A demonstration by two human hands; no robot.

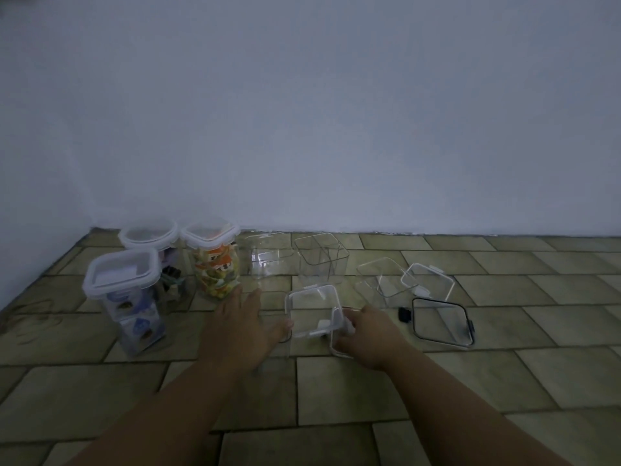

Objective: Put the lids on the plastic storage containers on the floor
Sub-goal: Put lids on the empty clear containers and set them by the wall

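A clear lid with a white rim [311, 309] sits tilted at the middle of the floor, over a faint clear container [289, 348]. My right hand [368, 336] is closed on the lid's right edge, near a white clip. My left hand [240, 326] lies spread beside it, thumb touching the lid's left corner and holding nothing. Three empty clear containers stand behind: one at the left [265, 260], one in the middle [319, 257] and one at the right [379, 279]. Two loose lids lie to the right, one white-rimmed [428, 280] and one black-rimmed [442, 322].
Three filled, lidded containers stand at the left: a tall one in front [122, 280], a round-lidded one [148, 234] behind it and one with colourful contents [215, 264]. A pale wall [336, 112] runs close behind everything. The tiled floor [403, 415] spreads towards me.
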